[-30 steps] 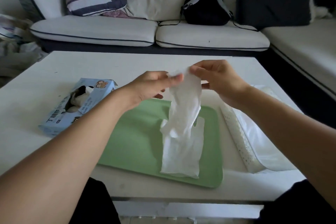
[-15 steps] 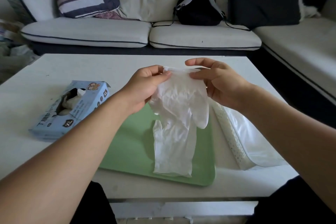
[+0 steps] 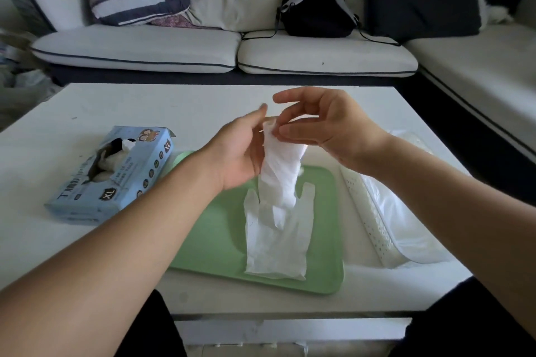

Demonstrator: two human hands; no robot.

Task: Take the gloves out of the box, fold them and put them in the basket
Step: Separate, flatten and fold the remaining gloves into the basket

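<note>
White, thin plastic glove (image 3: 280,180) hangs by its cuff from both hands above the green tray (image 3: 214,243), so that its length drops free and can be straightened for folding. Right hand (image 3: 327,127) pinches the cuff between thumb and a lower finger, with the remaining fingers spread loosely above the pinch. Left hand (image 3: 240,151) holds the same cuff edge from the opposite side, fingers nearly straight along the material; the exact contact is hidden behind the glove. Below the fingertips, a second glove (image 3: 275,243) lies flat on the tray, cuff nearest the person. To the left of the left hand, the blue glove box (image 3: 116,174) lies with gloves showing in its opening. Under the right forearm sits the white perforated basket (image 3: 374,220). Compared with half a second earlier, the cuff is gathered narrow rather than spread wide, and the hands are closer together.
</note>
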